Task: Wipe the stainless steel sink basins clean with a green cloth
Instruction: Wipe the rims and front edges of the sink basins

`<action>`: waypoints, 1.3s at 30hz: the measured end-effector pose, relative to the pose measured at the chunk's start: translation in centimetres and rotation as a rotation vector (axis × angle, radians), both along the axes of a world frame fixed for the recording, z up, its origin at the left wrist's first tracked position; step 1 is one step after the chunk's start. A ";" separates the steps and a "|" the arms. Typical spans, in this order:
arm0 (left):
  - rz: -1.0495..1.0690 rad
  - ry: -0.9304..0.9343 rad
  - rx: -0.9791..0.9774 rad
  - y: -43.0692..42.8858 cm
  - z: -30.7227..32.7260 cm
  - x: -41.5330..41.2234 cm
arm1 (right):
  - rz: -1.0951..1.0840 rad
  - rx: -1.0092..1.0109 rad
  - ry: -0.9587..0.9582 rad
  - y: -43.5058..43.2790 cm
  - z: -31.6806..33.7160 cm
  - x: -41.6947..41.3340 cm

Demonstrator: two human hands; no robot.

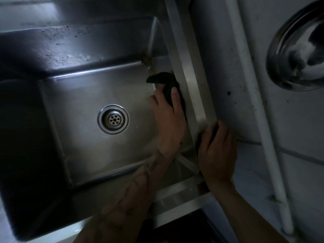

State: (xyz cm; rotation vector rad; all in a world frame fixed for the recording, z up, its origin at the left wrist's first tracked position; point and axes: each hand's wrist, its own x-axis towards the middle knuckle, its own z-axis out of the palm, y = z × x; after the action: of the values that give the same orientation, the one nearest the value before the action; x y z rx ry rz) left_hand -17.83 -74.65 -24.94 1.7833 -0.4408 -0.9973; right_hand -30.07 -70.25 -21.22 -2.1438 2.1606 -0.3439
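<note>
A stainless steel sink basin (84, 106) fills the left and middle of the view, with a round drain (113, 119) in its floor. My left hand (168, 113) reaches into the basin and presses a dark green cloth (168, 83) against the right wall near the far right corner, thumb and fingers curled round the cloth. My right hand (216, 151) grips the basin's right rim (191, 71) near the front corner, fingers over the edge.
A white pipe (249, 81) runs down the tiled wall right of the sink. A shiny steel bowl or lid (298, 50) hangs at the upper right. The back wall of the basin (73, 46) carries water drops and spots. The scene is dim.
</note>
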 end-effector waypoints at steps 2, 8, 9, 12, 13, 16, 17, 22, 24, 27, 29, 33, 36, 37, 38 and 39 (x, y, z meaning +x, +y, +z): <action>-0.004 0.005 0.049 -0.9 -1.0 0.5 | 0.009 0.008 -0.008 0.0 0.2 0.1; -0.012 -0.041 0.031 -1.5 -1.3 1.3 | 0.015 -0.001 -0.005 -0.1 0.1 0.1; 0.003 -0.053 -0.013 -1.5 -0.7 1.3 | 0.015 0.003 -0.003 -0.1 0.1 0.1; 0.039 -0.086 -0.034 -2.3 -0.9 1.4 | 0.013 -0.001 0.004 -0.1 0.1 0.1; 0.036 -0.061 0.009 -2.7 -1.3 1.7 | 0.015 -0.005 0.008 -0.1 0.1 0.0; -0.023 0.032 0.176 -3.8 -3.2 2.9 | 0.016 -0.011 0.008 0.0 0.2 0.1; -0.027 0.050 0.194 -4.0 -3.2 3.1 | 0.016 -0.013 0.009 0.0 0.2 0.0; 0.071 -0.083 -0.117 -4.3 0.1 3.3 | 0.004 -0.006 0.008 0.0 0.0 0.0; 0.097 -0.076 -0.108 -5.3 -0.3 3.7 | 0.000 -0.004 0.007 0.0 -0.1 0.0; 0.053 0.066 0.078 -6.9 -2.1 4.9 | 0.005 0.010 0.008 0.0 -0.1 -0.1; 0.022 0.063 0.133 -7.1 -2.3 5.5 | 0.003 0.017 0.007 0.0 0.0 -0.1; 0.052 -0.087 -0.113 -7.3 -0.6 5.7 | 0.010 0.015 0.009 0.0 0.0 0.0; 0.084 -0.063 -0.087 -8.9 -0.8 6.4 | 0.013 0.020 0.003 0.0 -0.1 -0.1; 0.084 -0.026 -0.047 -9.5 -1.2 6.8 | 0.013 0.030 -0.001 0.0 -0.1 -0.2; 0.075 0.006 -0.004 -9.9 -1.7 7.3 | 0.012 0.034 -0.001 0.0 -0.1 -0.1; 0.064 0.023 0.025 -10.1 -2.2 7.7 | 0.012 0.033 0.003 0.1 -0.1 -0.2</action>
State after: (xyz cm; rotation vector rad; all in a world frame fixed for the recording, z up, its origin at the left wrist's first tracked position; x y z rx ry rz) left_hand -10.13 -84.77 -27.12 1.7956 -0.3561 -0.9816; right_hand -30.22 -70.20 -21.33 -2.1398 2.1387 -0.3019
